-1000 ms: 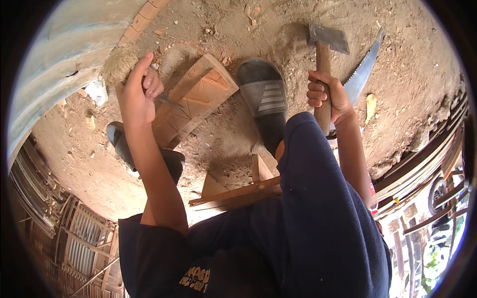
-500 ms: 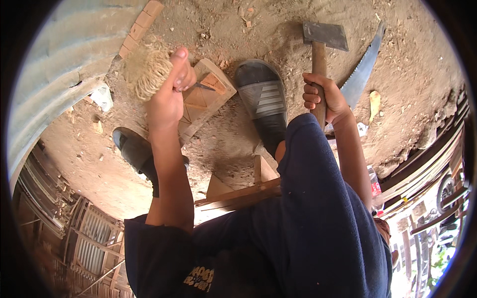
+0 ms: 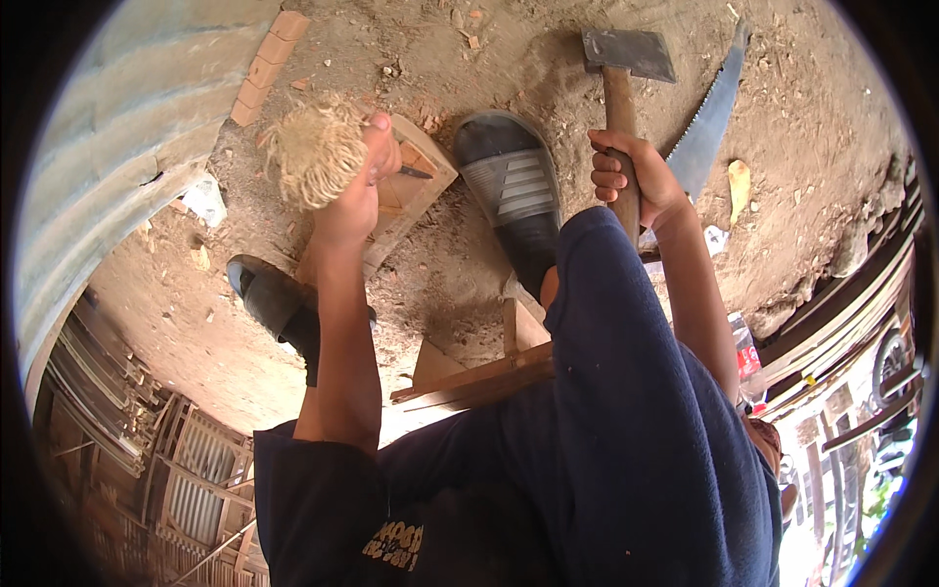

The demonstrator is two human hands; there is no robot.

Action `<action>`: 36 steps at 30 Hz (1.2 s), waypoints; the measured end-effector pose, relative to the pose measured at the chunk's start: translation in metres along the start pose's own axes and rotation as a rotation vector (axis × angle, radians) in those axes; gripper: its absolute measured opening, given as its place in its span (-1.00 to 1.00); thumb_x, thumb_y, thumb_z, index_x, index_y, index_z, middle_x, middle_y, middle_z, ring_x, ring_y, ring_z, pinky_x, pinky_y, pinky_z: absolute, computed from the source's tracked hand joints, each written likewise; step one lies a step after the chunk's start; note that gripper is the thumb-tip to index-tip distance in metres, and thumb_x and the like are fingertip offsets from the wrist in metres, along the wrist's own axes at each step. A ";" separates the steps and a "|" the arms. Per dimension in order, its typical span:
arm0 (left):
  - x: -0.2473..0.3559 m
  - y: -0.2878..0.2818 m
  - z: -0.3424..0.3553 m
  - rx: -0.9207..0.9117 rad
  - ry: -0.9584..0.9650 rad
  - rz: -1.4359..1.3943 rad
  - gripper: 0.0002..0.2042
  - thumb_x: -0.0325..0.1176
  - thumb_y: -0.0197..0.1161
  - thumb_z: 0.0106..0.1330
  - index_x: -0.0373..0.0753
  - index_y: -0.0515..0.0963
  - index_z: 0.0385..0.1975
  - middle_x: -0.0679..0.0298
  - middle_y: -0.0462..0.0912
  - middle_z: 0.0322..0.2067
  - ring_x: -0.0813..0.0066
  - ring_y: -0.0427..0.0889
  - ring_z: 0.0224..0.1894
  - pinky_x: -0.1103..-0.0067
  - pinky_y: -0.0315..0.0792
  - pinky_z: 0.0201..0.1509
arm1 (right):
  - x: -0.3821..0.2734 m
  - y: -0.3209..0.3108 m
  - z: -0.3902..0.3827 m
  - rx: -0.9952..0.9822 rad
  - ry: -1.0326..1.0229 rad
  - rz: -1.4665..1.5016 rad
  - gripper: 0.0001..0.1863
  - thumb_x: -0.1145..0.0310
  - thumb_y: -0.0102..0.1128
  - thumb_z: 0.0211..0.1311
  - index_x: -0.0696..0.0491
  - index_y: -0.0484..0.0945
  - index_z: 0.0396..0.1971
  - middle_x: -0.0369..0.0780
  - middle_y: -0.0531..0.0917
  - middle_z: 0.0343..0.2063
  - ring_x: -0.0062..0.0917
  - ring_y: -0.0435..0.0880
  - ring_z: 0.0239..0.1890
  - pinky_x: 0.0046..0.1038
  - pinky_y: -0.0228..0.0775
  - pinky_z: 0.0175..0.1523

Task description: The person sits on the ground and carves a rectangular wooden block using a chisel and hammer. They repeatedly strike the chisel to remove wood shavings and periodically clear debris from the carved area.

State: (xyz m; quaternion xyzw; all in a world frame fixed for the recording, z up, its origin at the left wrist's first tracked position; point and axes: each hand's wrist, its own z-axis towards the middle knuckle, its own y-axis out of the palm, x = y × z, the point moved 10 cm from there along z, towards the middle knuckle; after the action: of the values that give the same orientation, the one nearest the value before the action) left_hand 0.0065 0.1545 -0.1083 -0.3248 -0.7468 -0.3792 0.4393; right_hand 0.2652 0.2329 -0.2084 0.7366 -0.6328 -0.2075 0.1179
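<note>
In my left hand (image 3: 357, 196), closed fingers grip a chisel-like tool (image 3: 318, 157) with a wide, frayed, straw-coloured fibrous head. Its dark pointed tip shows past my thumb, above a carved wooden block (image 3: 417, 207) on the ground; whether it touches the wood I cannot tell. Triangular recesses mark the block's upper face. My right hand (image 3: 636, 181) is wrapped round the wooden handle of a hammer (image 3: 629, 54), whose dark rectangular head points away from me. Just right of that hand lies a curved saw blade (image 3: 706, 132).
Black slippers (image 3: 501, 166) are on my feet, either side of the block. A row of reddish-brown blocks (image 3: 264, 73) lies by corrugated metal sheeting (image 3: 117, 127) at left. Near my lap is a wooden plank (image 3: 479, 377). A plastic bottle (image 3: 746, 362) stands at right.
My left hand has shifted right and slightly nearer with the frayed-headed tool. The hammer in my right hand has moved slightly left and away from me. The view has shifted a little.
</note>
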 end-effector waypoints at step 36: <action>-0.013 -0.014 -0.002 -0.087 0.162 0.148 -0.76 -0.48 0.08 0.42 -0.25 0.44 -0.57 0.39 0.41 -0.62 0.61 0.32 -0.60 0.60 0.21 -0.51 | -0.003 0.005 0.001 -0.069 -0.029 0.082 -0.75 0.35 0.18 0.26 -0.06 0.26 -0.49 -0.47 0.31 -0.71 -0.81 0.24 -0.73 -0.67 0.17 -0.62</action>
State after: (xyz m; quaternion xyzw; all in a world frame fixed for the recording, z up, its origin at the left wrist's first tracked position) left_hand 0.0017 0.1436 -0.1231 -0.3660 -0.6656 -0.4027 0.5107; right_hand 0.2602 0.2349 -0.2073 0.7025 -0.6564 -0.2351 0.1425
